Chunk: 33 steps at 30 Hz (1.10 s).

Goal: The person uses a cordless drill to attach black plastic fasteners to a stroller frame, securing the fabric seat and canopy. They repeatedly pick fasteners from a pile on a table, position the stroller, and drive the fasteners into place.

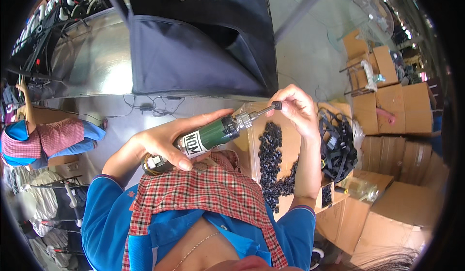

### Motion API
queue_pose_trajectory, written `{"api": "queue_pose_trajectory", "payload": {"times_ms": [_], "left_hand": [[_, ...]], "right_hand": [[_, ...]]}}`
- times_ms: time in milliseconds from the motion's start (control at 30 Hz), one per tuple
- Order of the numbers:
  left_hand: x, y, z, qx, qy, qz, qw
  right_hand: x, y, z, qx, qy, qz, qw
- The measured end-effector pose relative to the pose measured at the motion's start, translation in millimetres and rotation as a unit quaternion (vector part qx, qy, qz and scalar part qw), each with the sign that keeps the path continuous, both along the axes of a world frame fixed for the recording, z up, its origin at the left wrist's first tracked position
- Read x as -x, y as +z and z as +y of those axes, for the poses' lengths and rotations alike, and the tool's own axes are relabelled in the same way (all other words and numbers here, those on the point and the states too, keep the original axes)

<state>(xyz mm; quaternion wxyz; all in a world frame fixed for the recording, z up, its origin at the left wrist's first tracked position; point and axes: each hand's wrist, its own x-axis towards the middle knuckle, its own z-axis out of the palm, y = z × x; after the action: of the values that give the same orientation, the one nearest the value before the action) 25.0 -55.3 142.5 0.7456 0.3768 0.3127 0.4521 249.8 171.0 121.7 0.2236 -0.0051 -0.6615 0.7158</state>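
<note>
My left hand is wrapped round the green barrel of an electric screwdriver, which lies slantwise in front of my chest with its bit pointing up to the right. At the bit's end, a small black plastic piece is pinched between the thumb and fingers of my right hand. The bit tip meets this piece; how far it goes in is hidden. Below my right hand, many similar small black pieces lie heaped on a brown cardboard surface.
A large dark fabric cover with a metal frame stands ahead. Tangled black straps lie right of my right forearm. Cardboard boxes are stacked at the right. Another person works at the left. Cables trail over the floor.
</note>
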Motion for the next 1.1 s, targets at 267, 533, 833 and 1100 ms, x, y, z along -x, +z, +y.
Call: {"api": "queue_pose_trajectory", "payload": {"times_ms": [267, 533, 833, 1100], "left_hand": [[88.3, 9.9, -27.4, -0.081, 0.021, 0.022, 0.996], [199.6, 27.1, -44.1, -0.121, -0.041, -0.167, 0.978], [286.5, 36.8, -36.2, -0.239, 0.086, -0.239, 0.937], [310.8, 35.2, 1.5, -0.243, 0.141, -0.216, 0.935]], "right_hand": [[98.2, 62.3, -17.5, -0.134, 0.002, -0.067, 0.989], [227.6, 147.9, -47.7, -0.338, 0.028, 0.057, 0.939], [394.7, 187.1, -35.3, -0.304, -0.283, 0.120, 0.902], [416.2, 194.9, -23.2, -0.433, -0.298, 0.026, 0.850]]}}
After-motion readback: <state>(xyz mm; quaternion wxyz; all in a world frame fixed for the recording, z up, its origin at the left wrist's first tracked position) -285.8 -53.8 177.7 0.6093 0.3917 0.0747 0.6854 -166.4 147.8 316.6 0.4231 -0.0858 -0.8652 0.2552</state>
